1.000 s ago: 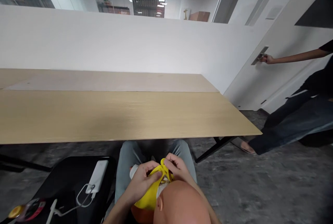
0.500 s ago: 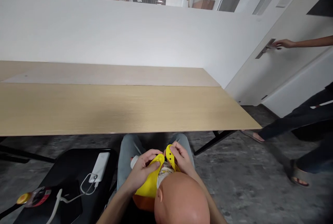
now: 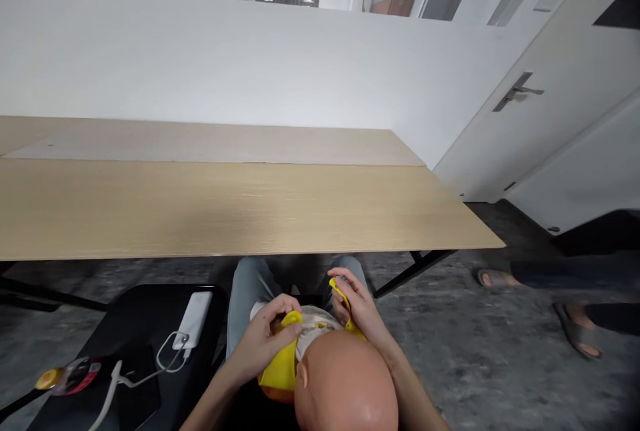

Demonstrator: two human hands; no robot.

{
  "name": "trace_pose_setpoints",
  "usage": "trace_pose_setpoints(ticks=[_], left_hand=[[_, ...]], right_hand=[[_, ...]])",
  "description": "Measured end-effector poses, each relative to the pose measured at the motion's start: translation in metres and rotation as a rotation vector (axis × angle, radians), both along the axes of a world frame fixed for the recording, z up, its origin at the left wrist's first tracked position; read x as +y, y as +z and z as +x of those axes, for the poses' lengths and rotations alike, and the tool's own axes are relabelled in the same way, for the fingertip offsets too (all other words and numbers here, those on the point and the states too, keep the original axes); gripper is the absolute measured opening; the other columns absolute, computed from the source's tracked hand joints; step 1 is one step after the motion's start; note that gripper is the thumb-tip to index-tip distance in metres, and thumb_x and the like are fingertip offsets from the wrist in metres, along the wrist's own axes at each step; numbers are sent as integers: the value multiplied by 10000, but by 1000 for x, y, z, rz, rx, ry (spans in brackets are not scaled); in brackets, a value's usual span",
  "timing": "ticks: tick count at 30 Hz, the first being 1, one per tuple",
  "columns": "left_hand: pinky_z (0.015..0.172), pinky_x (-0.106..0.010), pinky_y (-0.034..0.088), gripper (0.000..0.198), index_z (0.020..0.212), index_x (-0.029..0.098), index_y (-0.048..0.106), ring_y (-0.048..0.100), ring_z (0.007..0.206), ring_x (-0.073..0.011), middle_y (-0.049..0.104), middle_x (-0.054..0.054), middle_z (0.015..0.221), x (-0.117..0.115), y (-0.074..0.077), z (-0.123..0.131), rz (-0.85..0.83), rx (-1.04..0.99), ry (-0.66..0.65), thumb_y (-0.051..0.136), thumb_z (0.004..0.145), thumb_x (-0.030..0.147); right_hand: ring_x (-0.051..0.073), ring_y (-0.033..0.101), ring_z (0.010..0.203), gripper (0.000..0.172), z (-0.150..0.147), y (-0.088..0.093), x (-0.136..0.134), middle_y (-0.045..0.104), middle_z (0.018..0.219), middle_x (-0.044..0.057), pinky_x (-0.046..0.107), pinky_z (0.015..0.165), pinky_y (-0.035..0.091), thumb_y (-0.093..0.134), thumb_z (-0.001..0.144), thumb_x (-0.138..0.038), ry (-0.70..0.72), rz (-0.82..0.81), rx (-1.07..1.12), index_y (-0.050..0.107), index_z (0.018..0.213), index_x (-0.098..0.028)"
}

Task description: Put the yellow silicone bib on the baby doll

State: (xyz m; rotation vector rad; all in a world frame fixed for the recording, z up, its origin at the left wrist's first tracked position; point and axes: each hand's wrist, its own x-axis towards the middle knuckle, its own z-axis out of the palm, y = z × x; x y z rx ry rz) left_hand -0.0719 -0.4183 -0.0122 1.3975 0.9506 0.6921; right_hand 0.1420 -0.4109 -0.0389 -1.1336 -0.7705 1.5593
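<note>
A bald doll (image 3: 347, 381) in a pale patterned top sits on my lap, its head nearest me. Around its neck area is a yellow bib (image 3: 280, 367) with an orange lower part, its two strap ends apart. My left hand (image 3: 270, 337) pinches the left strap end between thumb and fingers. The right strap (image 3: 345, 297) is held in my right hand (image 3: 357, 304), on the other side of the doll's neck. The doll's face is hidden from this view.
A wooden table (image 3: 225, 207) stands in front of my knees. On the black chair (image 3: 145, 304) at left lie a white power bank (image 3: 195, 317), cables and a yellow-capped item (image 3: 50, 379). A person's sandalled feet (image 3: 580, 334) are at right, near a door (image 3: 545, 131).
My hands have moved apart, drawing the two strap ends away from each other. The person's hand has left the door handle, and the legs at right have shifted.
</note>
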Motion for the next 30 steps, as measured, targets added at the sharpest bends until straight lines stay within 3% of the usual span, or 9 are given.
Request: trace_pose_setpoints(ticks=[4,7,11,15,18,21,25,30], left_hand=[[713,-225,411,130,799,185,499,504,781,-137,521,14,799,-6,-4,-3,34,89,10,620,777,227],[781,-238,426,150,775,195,456,532,851,-150,543,-6,865,-7,-1,-8,66,74,-41,602,762,163],[968,-297,400,171,793,199,466,515,1107,-198,549,-75,1159,-8,1,-14,165,107,-128,540,725,60],[1030,-365,377,206,813,202,459,491,1179,-224,510,-99,1257,-7,-17,-14,285,189,-95,482,717,22],[1065,-407,352,294,902,204,483,457,1243,-248,476,-106,1306,-4,-31,-14,357,260,-26,477,686,5],[1101,-437,320,426,1107,203,497,387,1326,-283,407,-127,1395,-1,-37,-15,374,303,12,533,711,52],[1096,-454,341,610,1357,186,381,442,1289,-299,447,-158,1398,1,-45,-18,332,289,-33,591,784,172],[1120,-495,299,781,1484,191,232,388,1346,-322,412,-161,1466,4,-69,-20,287,374,51,608,800,216]], right_hand=[[71,224,429,442,12,4,-9,280,471,-72,235,439,150,562,845,-557,18,15,-305,648,927,-132],[105,359,547,414,24,9,-19,429,577,-12,250,525,257,542,870,-530,-12,90,-566,647,756,-146],[152,481,705,396,35,8,-37,515,697,15,257,640,341,516,900,-473,67,124,-773,560,663,-159],[197,568,876,108,38,-3,-55,623,928,41,272,767,414,617,822,-292,120,173,-759,611,850,-187],[230,572,1033,296,41,-13,-61,625,1134,67,314,894,431,646,760,-203,139,194,-742,609,1054,-212],[244,564,1121,382,46,-20,-61,611,1223,81,358,976,427,611,777,-188,169,184,-771,598,1157,-222],[272,524,1221,520,47,-26,-57,557,1328,110,414,1048,403,587,774,-156,208,230,-775,545,1289,-211],[265,515,1236,554,39,-35,-51,541,1347,116,402,1041,419,576,777,-155,173,260,-790,529,1327,-200]])
